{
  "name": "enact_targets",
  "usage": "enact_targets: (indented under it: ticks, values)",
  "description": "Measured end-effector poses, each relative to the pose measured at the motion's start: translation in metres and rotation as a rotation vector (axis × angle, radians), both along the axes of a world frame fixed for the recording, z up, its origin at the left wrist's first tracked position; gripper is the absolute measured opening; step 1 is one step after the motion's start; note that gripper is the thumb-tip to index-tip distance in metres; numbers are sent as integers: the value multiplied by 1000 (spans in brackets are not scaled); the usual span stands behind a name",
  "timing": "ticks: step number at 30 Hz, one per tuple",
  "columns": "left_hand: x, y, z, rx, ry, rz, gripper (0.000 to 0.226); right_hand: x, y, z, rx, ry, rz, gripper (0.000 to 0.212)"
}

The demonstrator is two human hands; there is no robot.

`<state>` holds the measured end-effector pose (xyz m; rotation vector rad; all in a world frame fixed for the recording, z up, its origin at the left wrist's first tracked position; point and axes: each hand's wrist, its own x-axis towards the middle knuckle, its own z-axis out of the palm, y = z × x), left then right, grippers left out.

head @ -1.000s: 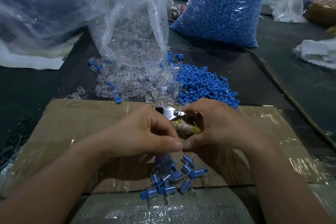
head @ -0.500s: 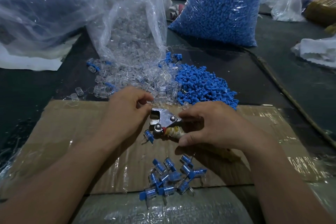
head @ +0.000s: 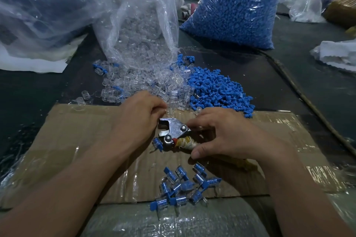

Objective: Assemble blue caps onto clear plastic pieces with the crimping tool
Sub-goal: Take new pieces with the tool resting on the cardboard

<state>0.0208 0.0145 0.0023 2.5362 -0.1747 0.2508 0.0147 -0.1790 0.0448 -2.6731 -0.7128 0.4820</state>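
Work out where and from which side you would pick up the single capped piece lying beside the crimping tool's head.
Best guess: pinch the capped piece across its rounded body, coming from above on the near side. It lies flat on the cardboard, the crimping tool crowds its right and the left hand its far left.

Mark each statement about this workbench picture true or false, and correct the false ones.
1. The right hand holds the tool. True.
2. The bag of blue caps lies left of the clear pieces' bag. False: it lies to the right.
3. Finished pieces lie on the cardboard. True.
4. The left hand rests on the finished pieces. False: it is at the clear pile, beside the tool's head.
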Motion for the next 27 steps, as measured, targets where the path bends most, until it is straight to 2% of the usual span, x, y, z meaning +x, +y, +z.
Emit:
enact_targets:
  ticks: [3,7,10,12,14,16,17,19,22,27]
  values:
    - [-1,0,2,-163,-29,47,13,2,-1,-1,16,4,-1,66]
    - [-3,-2,5,-393,17,117,22,1,-4,-2,31,13,13,65]
    - [-3,-3,6,-443,50,147,20,0,-3,-1,41,19,27,61]
    - [-4,-3,8,-490,67,154,18,1,-2,0,120,35,-45,56]
    - [-6,-2,10,-543,85,142,18,4,-4,-1,207,-67,-172,40]
    - [-8,-2,12,-598,98,138,17,12,-9,-6,245,-249,-312,17]
    - [-9,-2,13,-622,105,141,16,16,-10,-9,248,-317,-374,12]
    - [-12,-2,14,-686,120,150,15,23,-14,-16,221,-368,-457,16]
    - [-15,-3,15,-832,171,167,18,30,-14,-24,144,-349,-464,26]
    - [-12,3,15,-864,171,129,22,34,-13,-28,91,-350,-439,24]
